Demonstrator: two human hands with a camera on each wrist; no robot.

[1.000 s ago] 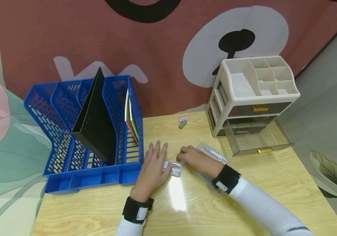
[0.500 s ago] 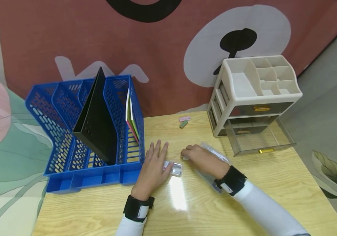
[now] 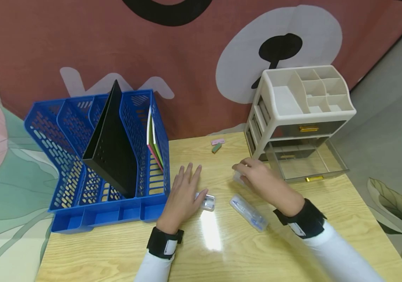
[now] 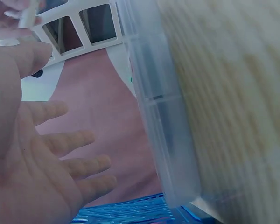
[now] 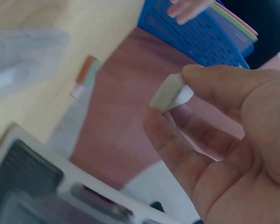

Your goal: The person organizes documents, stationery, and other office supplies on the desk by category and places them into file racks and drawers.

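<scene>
My right hand (image 3: 262, 182) is above the table, right of centre, pinching a small cream-white eraser (image 5: 168, 93) between thumb and fingertips. Partly hidden beneath that hand is a translucent piece (image 3: 237, 178), too covered to identify. Just in front lies a clear pencil case (image 3: 248, 212) with blue-looking pens inside. My left hand (image 3: 181, 199) has its fingers spread and straight over the table, beside a small clear box (image 3: 208, 203). Its thumb overlaps the box in the head view; contact cannot be told. The left wrist view shows a clear plastic box (image 4: 163, 107) beside the fingers.
A blue file rack (image 3: 107, 209) holding a black folder (image 3: 114, 145) and thin booklets (image 3: 155, 145) stands left. Right is a white desk organizer (image 3: 274, 94) with a clear drawer (image 3: 313, 168) pulled out. Pink (image 3: 217, 141) and green (image 3: 216, 148) pieces lie near the back edge.
My right hand has moved right and slightly back, uncovering more of the clear pencil case. The left hand stays nearly in place by the small box.
</scene>
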